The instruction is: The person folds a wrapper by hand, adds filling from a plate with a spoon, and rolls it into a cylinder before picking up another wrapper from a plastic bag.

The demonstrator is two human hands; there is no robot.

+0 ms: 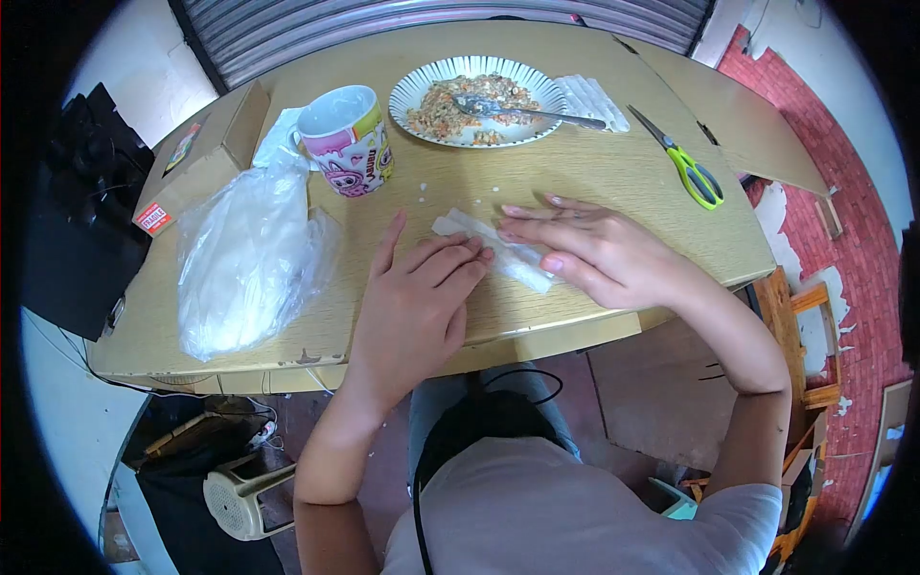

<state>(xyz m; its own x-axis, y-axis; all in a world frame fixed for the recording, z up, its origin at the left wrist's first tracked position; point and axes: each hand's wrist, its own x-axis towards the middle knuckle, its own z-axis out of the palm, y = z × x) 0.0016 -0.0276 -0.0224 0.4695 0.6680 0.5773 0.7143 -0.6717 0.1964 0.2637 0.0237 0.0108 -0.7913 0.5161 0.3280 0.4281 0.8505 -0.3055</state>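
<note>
A white, translucent wrapped roll lies slantwise on the wooden table, close to its front edge. My left hand rests on the roll's left part with its fingers spread and the palm down. Over the right part, my right hand is stretched flat, its fingers reaching left across the roll. Behind the hands stands a plate of chopped filling with a spoon lying in it. Beside the plate's right rim are several finished-looking white rolls. Small white crumbs dot the table behind my hands.
A colourful mug stands left of the plate. Left of it are a clear plastic bag with white sheets and a cardboard box. Green-handled scissors lie at the right. The table's front edge runs below my hands.
</note>
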